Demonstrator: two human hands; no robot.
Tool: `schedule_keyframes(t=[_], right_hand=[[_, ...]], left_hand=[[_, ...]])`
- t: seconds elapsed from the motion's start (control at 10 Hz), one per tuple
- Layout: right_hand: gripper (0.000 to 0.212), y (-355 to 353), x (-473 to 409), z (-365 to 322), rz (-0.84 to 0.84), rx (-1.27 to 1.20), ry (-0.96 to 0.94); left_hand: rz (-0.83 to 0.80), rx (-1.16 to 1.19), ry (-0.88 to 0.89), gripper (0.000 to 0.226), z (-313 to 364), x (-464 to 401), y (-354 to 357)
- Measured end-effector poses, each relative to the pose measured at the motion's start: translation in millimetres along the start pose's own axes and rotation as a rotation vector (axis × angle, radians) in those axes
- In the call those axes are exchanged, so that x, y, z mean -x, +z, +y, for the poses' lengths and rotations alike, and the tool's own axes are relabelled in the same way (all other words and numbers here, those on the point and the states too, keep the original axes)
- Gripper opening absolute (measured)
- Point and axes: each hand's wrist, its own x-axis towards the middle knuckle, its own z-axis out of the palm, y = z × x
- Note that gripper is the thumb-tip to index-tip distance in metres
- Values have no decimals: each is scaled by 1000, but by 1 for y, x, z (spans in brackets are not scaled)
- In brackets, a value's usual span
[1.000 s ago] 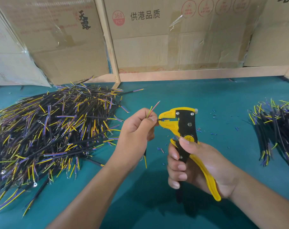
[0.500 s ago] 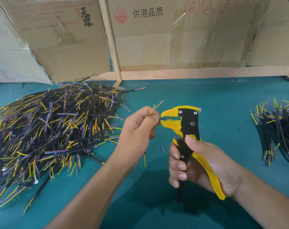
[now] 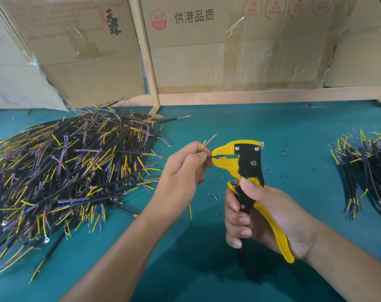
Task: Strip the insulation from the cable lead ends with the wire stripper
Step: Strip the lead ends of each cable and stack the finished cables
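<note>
My left hand [image 3: 183,171] pinches a short cable [image 3: 207,143] above the green table. One blue lead of it lies in the jaws of the yellow and black wire stripper [image 3: 244,162]; a green-yellow and a red lead stick up past my fingers. A yellow lead of the cable hangs below my left hand. My right hand [image 3: 259,216] grips the stripper's handles, thumb on the pivot, jaws pointing left.
A big heap of black cables with yellow and purple leads [image 3: 65,168] covers the table's left side. A smaller pile of cables [image 3: 368,171] lies at the right edge. Insulation bits [image 3: 283,149] dot the green mat [image 3: 239,120]. Cardboard boxes [image 3: 228,44] stand behind.
Both hands stay together at the same spot. The stripper's jaws hold the blue lead throughout; the handles look slightly more squeezed now.
</note>
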Motion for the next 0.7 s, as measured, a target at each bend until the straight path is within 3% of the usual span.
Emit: schedule_keyframes(t=[0.4,0.7], right_hand=[[47,-2,0,0,-24,16,-1],[47,0,0,1,-14,19,3]], left_hand=[[-15,-78,25,32,-1,2,-1],[-43,3,11,29,-5,1,-2]])
